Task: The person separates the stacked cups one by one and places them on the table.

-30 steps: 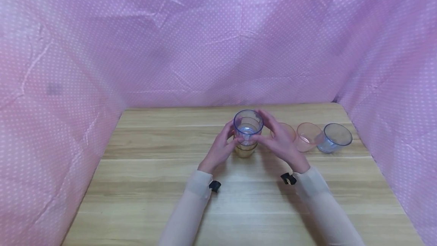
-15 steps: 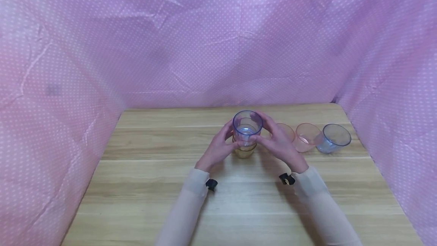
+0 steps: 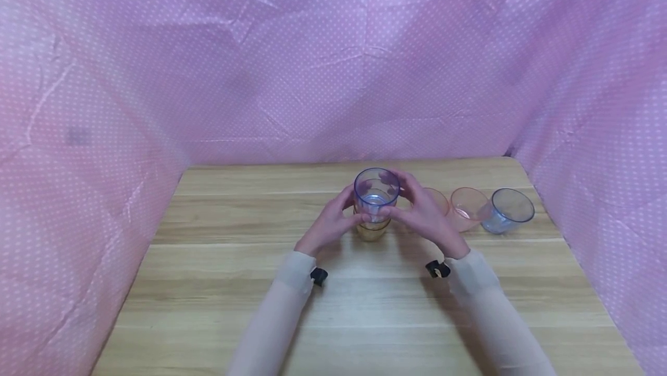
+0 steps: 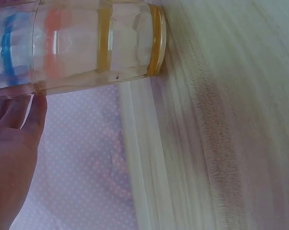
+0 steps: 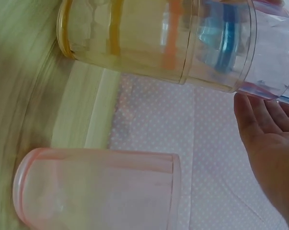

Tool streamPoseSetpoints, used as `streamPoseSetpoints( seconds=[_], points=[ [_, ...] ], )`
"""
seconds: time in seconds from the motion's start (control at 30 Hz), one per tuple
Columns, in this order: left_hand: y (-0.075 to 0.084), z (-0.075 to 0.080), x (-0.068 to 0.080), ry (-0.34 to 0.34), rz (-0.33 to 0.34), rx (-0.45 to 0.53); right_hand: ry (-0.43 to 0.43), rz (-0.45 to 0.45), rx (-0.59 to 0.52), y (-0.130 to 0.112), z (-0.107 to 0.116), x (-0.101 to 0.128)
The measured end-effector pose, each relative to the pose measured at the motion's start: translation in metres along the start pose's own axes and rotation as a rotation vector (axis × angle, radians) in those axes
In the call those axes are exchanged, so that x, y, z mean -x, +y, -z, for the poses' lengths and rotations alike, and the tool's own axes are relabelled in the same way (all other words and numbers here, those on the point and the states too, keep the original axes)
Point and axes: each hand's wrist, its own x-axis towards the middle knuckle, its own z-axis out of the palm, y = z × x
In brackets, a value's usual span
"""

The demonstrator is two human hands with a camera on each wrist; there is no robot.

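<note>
A stack of nested clear cups [image 3: 374, 211] stands upright mid-table, a blue-rimmed cup [image 3: 377, 189] on top and a yellow cup [image 3: 372, 230] at the bottom. My left hand [image 3: 341, 216] curls round the stack's left side, thumb in front. My right hand [image 3: 414, 208] wraps the blue cup from the right, its fingers showing through the far wall. In the left wrist view my left hand's fingertips [image 4: 24, 112] touch the stack [image 4: 86, 45]. The right wrist view has my right hand's fingers [image 5: 261, 122] against the stack's [image 5: 182, 43] upper end.
To the right of the stack stand a pink cup [image 3: 438, 197] partly behind my right hand, a second pink cup [image 3: 467, 208] and a blue cup [image 3: 508, 210]. Pink dotted cloth [image 3: 333, 63] walls the wooden table [image 3: 208, 283] on three sides.
Both hands stay on the stack, which stands in the same place. My forearms have drifted slightly left.
</note>
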Motion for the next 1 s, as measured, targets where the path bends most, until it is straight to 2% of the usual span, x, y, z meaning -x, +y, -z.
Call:
streamPoseSetpoints(
  seconds=[0.2,0.3,0.63,1.0],
  points=[
    [-0.0024,-0.0013,0.0000,-0.003,0.018,-0.002,-0.021,-0.106,0.031,-0.0047,0.0020,-0.0045],
    [-0.0029,-0.0016,-0.0002,-0.006,0.019,0.011,-0.039,-0.130,0.012,-0.0059,0.0022,-0.0061],
    [-0.0021,-0.0019,0.0015,-0.008,0.040,0.013,-0.066,-0.069,-0.083,-0.0031,0.0011,-0.0097],
    [-0.0034,-0.0022,0.0024,-0.008,0.020,0.010,-0.067,0.007,-0.095,0.0021,-0.0005,-0.0073]
  ],
)
